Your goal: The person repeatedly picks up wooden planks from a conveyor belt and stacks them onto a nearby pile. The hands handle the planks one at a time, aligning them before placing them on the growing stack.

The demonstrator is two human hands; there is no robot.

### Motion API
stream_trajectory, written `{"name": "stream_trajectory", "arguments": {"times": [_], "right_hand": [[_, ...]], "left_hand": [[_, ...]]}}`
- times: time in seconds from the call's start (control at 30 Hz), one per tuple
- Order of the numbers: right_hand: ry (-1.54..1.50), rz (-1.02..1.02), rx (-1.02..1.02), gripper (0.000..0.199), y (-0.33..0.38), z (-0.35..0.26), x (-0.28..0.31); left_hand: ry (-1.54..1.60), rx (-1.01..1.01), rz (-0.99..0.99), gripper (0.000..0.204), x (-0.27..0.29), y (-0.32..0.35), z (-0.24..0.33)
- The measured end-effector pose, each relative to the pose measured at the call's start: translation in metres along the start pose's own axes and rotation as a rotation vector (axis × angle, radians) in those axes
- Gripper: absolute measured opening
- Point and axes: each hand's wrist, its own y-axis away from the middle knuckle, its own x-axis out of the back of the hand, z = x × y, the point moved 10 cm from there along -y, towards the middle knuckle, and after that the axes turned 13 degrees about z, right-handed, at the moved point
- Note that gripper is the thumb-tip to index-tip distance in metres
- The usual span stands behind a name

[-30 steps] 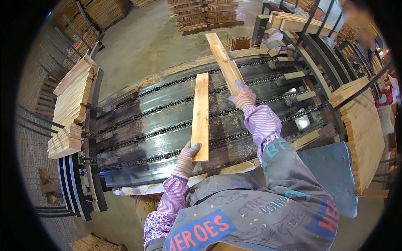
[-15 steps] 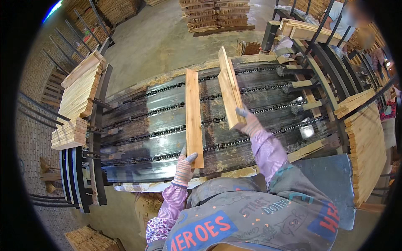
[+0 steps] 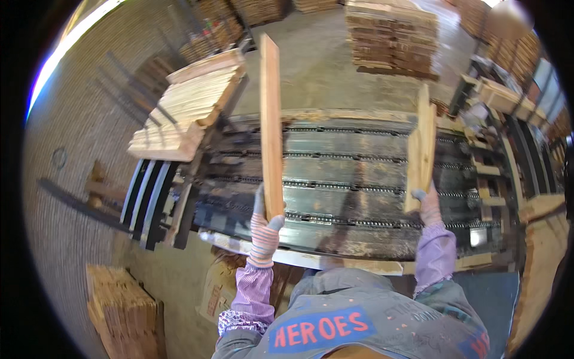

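Gloved in striped knit, my left hand (image 3: 265, 230) grips the near end of a long wooden board (image 3: 271, 125), which stands tilted up above the conveyor. My right hand (image 3: 428, 202), also gloved, is closed around the near end of what looks like two shorter boards (image 3: 422, 152) held together; motion blurs them slightly. Both hands are over the dark metal conveyor table (image 3: 323, 198) with several chains running across it. To the left of my left hand, a stack of pale boards (image 3: 190, 99) rests on a rack with upright rods.
A tall pile of wood (image 3: 391, 39) stands on the floor beyond the conveyor. Bundled wood (image 3: 122, 308) sits at the lower left. More boards (image 3: 511, 99) lie on a rack at the right, near a person. A dark blue panel (image 3: 487, 299) is beside my right elbow.
The view has turned left. My left hand has lifted its board off the conveyor and tilted it upward. My right hand still holds its boards, now farther from the left hand.
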Motion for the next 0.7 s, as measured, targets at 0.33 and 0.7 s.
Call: {"name": "stream_trajectory", "arguments": {"times": [0.33,0.7], "right_hand": [[1.354,0.203,-0.030,0.059,0.001,0.018,-0.003],[0.222,0.044,-0.025,0.033,-0.017,0.028,-0.045]], "left_hand": [[-0.131,-0.372,0.741,0.105,0.171,-0.126,0.121],[-0.682,-0.420,0.708,0.114,0.261,-0.215,0.109]]}}
